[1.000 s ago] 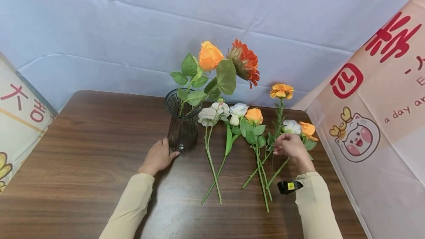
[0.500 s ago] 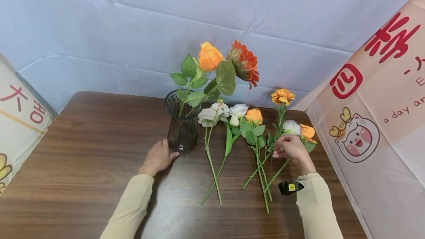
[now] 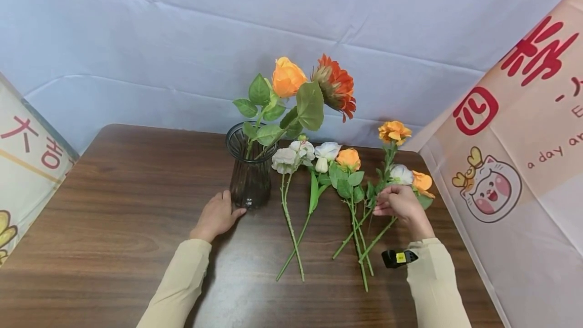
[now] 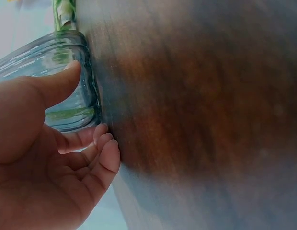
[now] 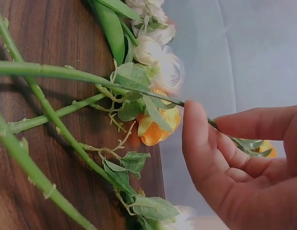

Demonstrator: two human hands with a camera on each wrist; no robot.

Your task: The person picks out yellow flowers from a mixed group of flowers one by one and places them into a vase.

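Observation:
A smoky ribbed glass vase (image 3: 250, 186) stands upright, holding an orange rose (image 3: 289, 77) and a red-orange daisy-like flower (image 3: 336, 87). My left hand (image 3: 219, 215) holds the vase low at its base; in the left wrist view the thumb (image 4: 62, 86) lies along the glass, with the fingers on the other side. At the right, my right hand (image 3: 400, 203) pinches the thin stem (image 5: 163, 97) of an orange ruffled flower (image 3: 394, 132) between thumb and fingertips. That flower's head leans up toward the back cloth, over a white flower (image 3: 401, 173).
White flowers (image 3: 286, 160) with crossed stems lie right of the vase. An orange rose (image 3: 348, 159) lies between them and my right hand, and another orange flower (image 3: 422, 181) is beyond that hand. Cloth (image 3: 150, 65) hangs behind the wooden table (image 3: 118, 206).
The orange ruffled flower in my right hand has tilted to the right, its head dipping slightly. My left hand and the vase stay where they were.

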